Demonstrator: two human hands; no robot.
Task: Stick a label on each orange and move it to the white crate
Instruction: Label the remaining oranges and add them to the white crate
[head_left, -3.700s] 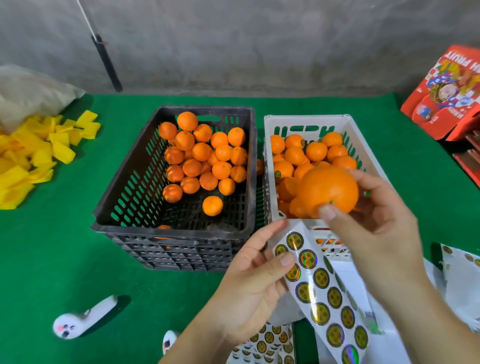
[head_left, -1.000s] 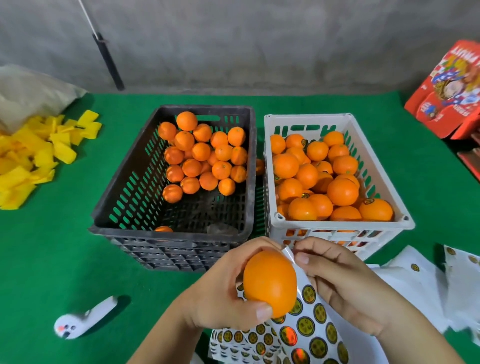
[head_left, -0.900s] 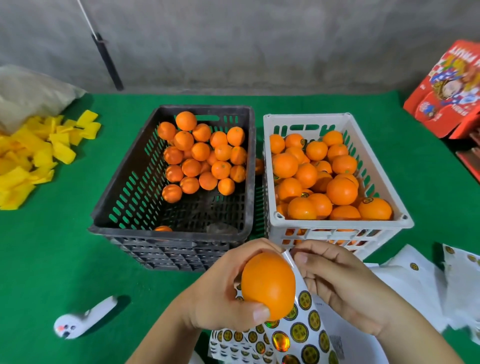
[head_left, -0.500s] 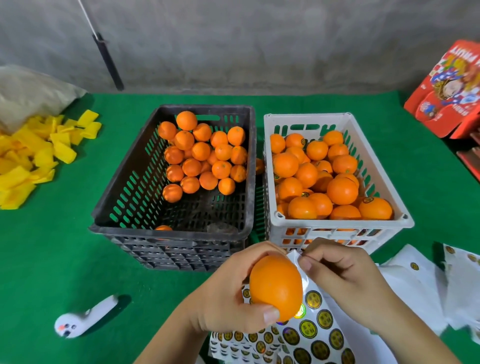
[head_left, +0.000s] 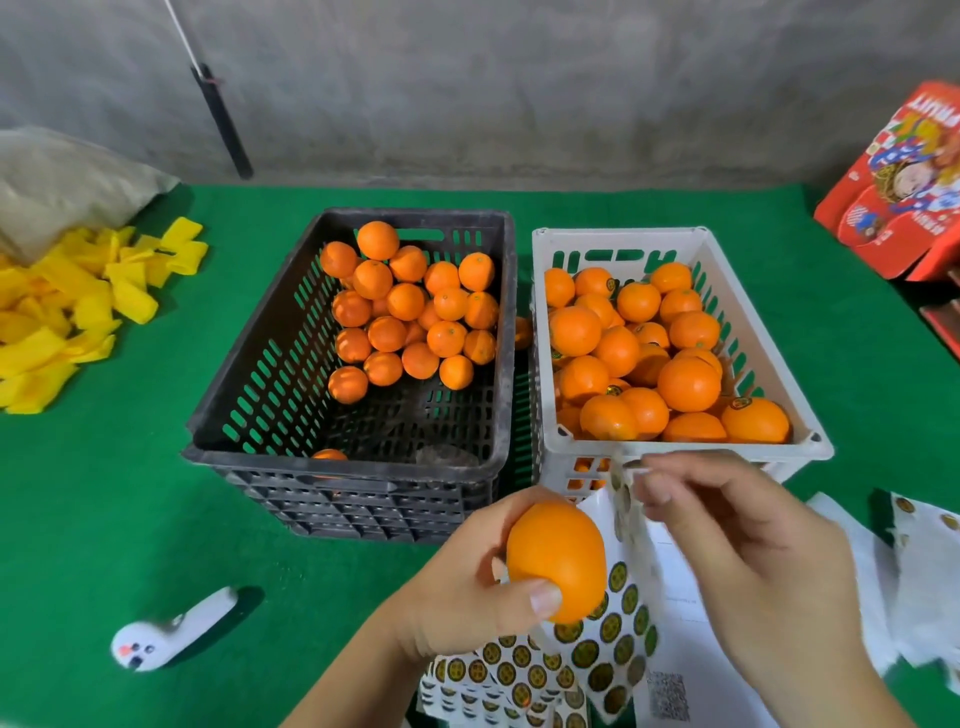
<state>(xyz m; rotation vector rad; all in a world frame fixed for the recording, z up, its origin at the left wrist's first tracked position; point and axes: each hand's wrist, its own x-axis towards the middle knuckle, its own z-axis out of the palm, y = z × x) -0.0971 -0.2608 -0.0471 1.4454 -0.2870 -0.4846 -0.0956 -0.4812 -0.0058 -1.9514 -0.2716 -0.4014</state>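
Right hand (head_left: 737, 551) lifted, peeling glossy label sheet (head_left: 618, 618); left hand (head_left: 467, 587) grips smooth orange (head_left: 557, 558).

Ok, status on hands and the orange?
Left hand grips orange. Right hand pinches sticker sheet, blurred. White crate unobstructed.

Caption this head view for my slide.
Left hand holds an orange; right hand peels from the label sheet.
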